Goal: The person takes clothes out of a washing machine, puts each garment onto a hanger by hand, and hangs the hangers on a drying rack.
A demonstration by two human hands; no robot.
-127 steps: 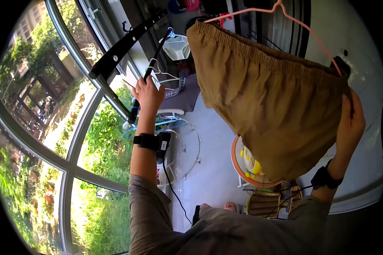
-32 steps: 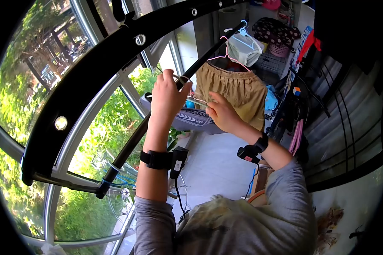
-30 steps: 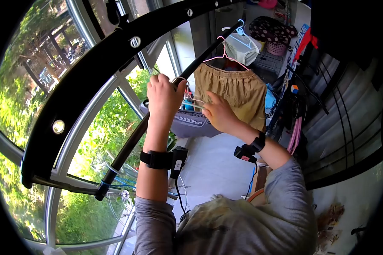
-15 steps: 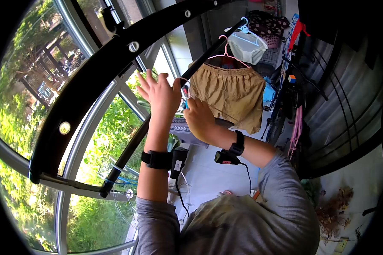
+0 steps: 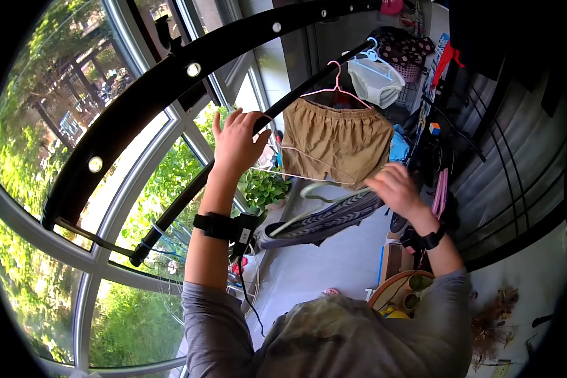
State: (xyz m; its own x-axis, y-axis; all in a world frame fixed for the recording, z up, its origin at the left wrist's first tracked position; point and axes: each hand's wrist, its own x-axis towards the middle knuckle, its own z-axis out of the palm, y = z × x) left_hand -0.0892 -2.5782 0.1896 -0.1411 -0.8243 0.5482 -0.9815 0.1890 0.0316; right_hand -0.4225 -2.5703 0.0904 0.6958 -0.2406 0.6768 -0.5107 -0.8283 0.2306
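My left hand (image 5: 238, 143) lies against the black hanging rod (image 5: 189, 192), its fingers apart and its thumb spread. Close to its index finger, a thin white hanger (image 5: 318, 157) slants down in front of the tan shorts (image 5: 340, 135). My right hand (image 5: 394, 191) is closed at the right-hand end of the hangers; which one it grips is hard to tell. Below it, a grey patterned garment (image 5: 334, 220) stretches sideways on a pale green hanger (image 5: 309, 194), whose hook shows at the top.
The shorts hang from a pink hanger (image 5: 337, 85), with a light garment (image 5: 377, 83) on a blue hanger (image 5: 373, 54) farther along. A curved black frame (image 5: 145, 97) arches beside the windows. An orange-rimmed tub (image 5: 384, 283) stands at lower right, below bicycle parts.
My right hand has moved right, away from my left hand. The grey garment has come into fuller view, spread sideways. My left hand's fingers have curled closer to the rod.
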